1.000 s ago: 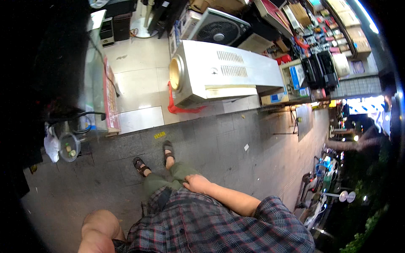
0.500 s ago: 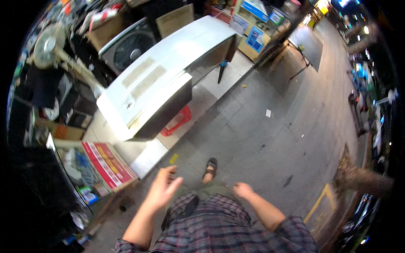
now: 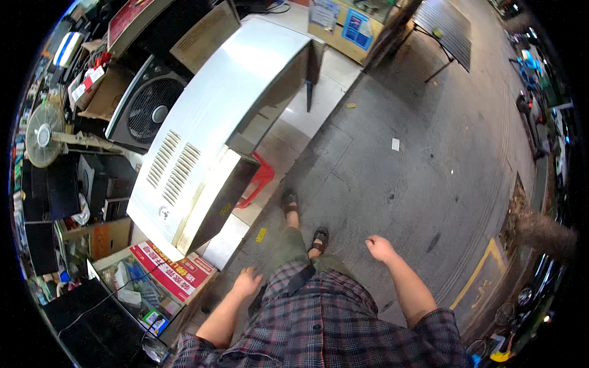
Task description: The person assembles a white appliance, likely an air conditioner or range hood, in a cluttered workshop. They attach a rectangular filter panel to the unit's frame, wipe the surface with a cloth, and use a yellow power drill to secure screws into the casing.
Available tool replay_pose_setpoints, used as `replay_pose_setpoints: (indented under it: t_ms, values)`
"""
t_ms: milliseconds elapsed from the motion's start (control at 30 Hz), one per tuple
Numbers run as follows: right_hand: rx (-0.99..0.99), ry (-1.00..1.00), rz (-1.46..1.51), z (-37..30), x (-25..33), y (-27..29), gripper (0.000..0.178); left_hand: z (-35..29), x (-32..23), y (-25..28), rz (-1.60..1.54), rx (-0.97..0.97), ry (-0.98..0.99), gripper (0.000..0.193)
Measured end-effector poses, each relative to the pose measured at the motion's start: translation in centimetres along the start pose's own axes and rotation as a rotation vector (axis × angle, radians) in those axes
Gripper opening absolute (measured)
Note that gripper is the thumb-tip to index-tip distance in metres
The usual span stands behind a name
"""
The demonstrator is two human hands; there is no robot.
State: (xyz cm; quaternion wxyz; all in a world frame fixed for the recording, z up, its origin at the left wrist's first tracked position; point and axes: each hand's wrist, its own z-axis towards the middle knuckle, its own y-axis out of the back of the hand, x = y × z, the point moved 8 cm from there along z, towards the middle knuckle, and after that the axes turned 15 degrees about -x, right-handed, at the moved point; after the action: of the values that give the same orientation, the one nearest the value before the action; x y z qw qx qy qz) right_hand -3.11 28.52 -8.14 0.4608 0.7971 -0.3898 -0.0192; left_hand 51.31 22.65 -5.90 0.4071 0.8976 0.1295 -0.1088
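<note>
My left hand (image 3: 248,282) hangs low by my hip with fingers loosely apart and nothing in it. It is nearest to a glass-topped case (image 3: 136,295) with a red and white printed sheet (image 3: 173,270). On the other side, my right hand (image 3: 380,248) is curled closed over the grey pavement, with nothing seen in it. Ahead on the left, a large white appliance cabinet (image 3: 202,122) with two rows of vent slots stands on pale tiles. Neither hand touches it. Part of a red plastic stool (image 3: 262,178) shows beside it.
Fans crowd the left: a dark box fan (image 3: 153,110) and a pale stand fan (image 3: 44,134). A yellowish cabinet (image 3: 337,37) and a folding table (image 3: 445,30) stand farther ahead. A tree trunk (image 3: 543,236) and scooters line the right. The tile edge borders the pavement.
I have stepped forward, so the white appliance looks larger and nearer. My left hand has lowered and its fingers have drawn in. My right hand has swung outward to the right.
</note>
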Motion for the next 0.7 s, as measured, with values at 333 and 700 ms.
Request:
replay_pose_setpoints:
  t_ms: [333,700]
  values:
    - [0.147,0.170,0.144,9.0,15.6,8.2,0.042,10.5,-25.0,27.0,-0.615,0.016,-0.228,0.049]
    - [-0.151,0.551,0.355,32.4,32.5,28.9,0.040,17.9,-28.2,30.2,-1.214,-0.573,0.200,0.042]
